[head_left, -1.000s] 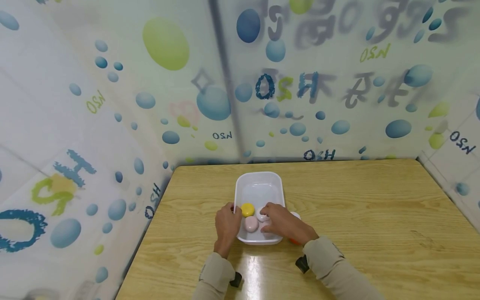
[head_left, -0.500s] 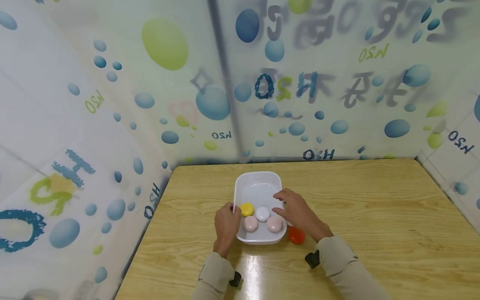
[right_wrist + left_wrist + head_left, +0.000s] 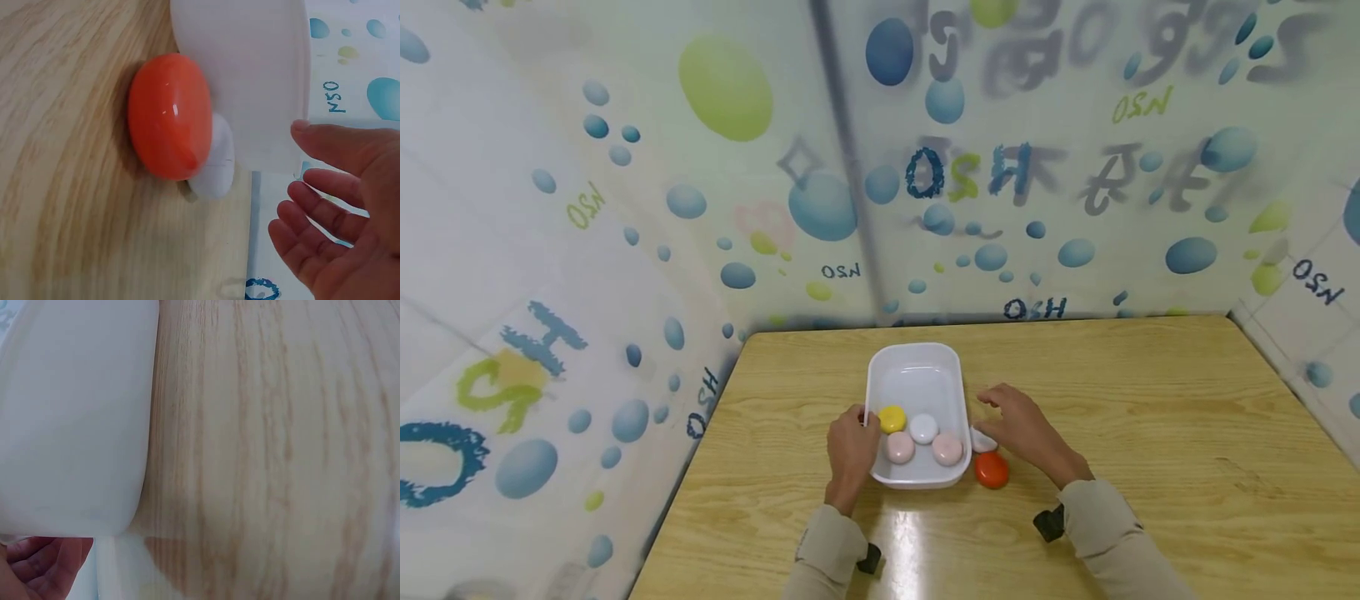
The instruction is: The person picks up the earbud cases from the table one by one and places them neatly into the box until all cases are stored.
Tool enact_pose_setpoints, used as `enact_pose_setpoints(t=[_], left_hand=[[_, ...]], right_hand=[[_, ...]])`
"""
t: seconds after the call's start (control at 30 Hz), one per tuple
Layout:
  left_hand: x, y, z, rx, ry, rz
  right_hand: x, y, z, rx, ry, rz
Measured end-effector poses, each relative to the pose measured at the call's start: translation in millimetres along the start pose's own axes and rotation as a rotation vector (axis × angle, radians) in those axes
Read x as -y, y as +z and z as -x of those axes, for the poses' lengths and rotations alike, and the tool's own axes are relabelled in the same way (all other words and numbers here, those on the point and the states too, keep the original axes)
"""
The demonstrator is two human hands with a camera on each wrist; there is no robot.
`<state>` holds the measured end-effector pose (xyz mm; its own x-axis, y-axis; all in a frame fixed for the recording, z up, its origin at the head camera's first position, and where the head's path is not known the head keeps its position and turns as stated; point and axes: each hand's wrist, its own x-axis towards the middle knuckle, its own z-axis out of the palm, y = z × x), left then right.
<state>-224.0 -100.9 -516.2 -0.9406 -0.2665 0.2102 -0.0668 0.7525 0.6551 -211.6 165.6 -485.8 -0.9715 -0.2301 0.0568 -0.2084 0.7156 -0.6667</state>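
A white plastic tray (image 3: 921, 379) stands on the wooden table. Inside it lie a yellow rounded piece (image 3: 892, 419), a white one (image 3: 923, 429) and two pale pink ones, left (image 3: 900, 447) and right (image 3: 947, 448). My left hand (image 3: 853, 446) grips the tray's left rim; its curled fingers (image 3: 47, 569) show beneath the tray wall in the left wrist view. Outside the right wall, a smooth orange-red oval piece (image 3: 170, 117) rests against a white one (image 3: 215, 159). Above that white piece hovers my right hand (image 3: 1026, 429), fingers apart and holding nothing.
Behind the table's back edge rises a pale wall covering (image 3: 1045, 275) printed with blue and green drops. Another covering (image 3: 572, 333) closes in the left side. Table surface (image 3: 1150, 433) stretches to the right of the tray.
My right hand has drawn back rightward out of the tray, leaving the right pale pink piece in view there. The orange-red piece has come into fuller view. My left hand stays at the rim.
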Motion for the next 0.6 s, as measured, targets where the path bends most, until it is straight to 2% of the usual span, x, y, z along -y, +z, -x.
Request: enact_pose_setpoints(t=[0.17,0.3,0.6], left_hand=[[0.7,0.5,0.3,-0.004,0.002,-0.005],[1.2,0.5,0.3,-0.008,0.004,0.001],[0.2,-0.2,1.2,-0.01,0.007,0.003]], right_hand=[[-6,4,1.2,0.048,0.066,0.063],[-8,9,1.1,0.089,0.129,0.073],[-14,19,1.8,0.106,0.111,0.069]])
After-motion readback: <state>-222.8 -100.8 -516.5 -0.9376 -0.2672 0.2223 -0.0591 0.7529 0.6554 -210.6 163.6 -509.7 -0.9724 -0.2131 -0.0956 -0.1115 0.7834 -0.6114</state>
